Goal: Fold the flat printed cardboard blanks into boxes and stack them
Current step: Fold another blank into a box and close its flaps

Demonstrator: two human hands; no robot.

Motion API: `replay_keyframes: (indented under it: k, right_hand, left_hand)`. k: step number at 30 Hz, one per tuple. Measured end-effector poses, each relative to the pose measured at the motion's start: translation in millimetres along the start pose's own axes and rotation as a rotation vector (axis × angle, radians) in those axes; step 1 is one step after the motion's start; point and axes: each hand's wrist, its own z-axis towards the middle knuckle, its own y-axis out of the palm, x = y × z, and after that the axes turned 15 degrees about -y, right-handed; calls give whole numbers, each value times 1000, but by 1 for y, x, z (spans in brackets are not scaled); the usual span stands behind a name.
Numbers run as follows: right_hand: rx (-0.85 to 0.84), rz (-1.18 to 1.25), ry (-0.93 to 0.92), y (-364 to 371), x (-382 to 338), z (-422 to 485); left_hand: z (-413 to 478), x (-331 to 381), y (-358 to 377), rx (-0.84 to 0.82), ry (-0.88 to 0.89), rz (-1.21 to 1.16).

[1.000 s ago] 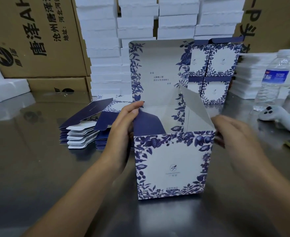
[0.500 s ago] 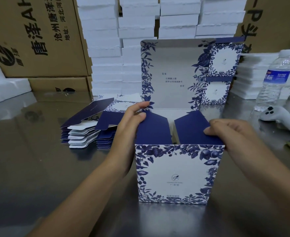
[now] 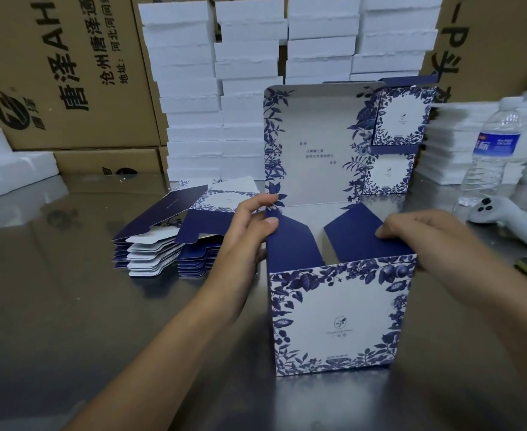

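On table (image 3: pixel 69 306), open box (image 3: pixel 336 321), L hand (image 3: pixel 243 237), R hand (image 3: pixel 427 234) on 2 flaps (image 3: pixel 290 247)

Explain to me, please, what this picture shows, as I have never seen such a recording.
No machine here: a person wears a camera on the head, so the one view looks forward and down at their bare hands. The left hand and right hand press the dark blue side flaps inward on an upright white cardboard box with blue floral print, its lid open. It sits on a metal table. Left of it lies a pile of flat printed cardboard blanks; to the right, a clear plastic water bottle and a white handheld controller.
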Motion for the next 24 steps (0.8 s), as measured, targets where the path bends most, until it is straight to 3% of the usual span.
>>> replay_keyframes:
  k: [4, 10, 20, 24]
  right_hand:
    - [-9, -45, 63, -3, -1, 13]
    - [-124, -225, -40, -5, -6, 14]
    - [-114, -161, 9, -5, -10, 36]
    - [-191, -195, -24, -6, -7, 40]
  left_hand:
    - [1, 0, -1, -15, -10, 22]
    - [1, 0, -1, -18, 5, 82]
    - [3, -2, -3, -61, 14, 44]
    - [3, -2, -3, -65, 24, 47]
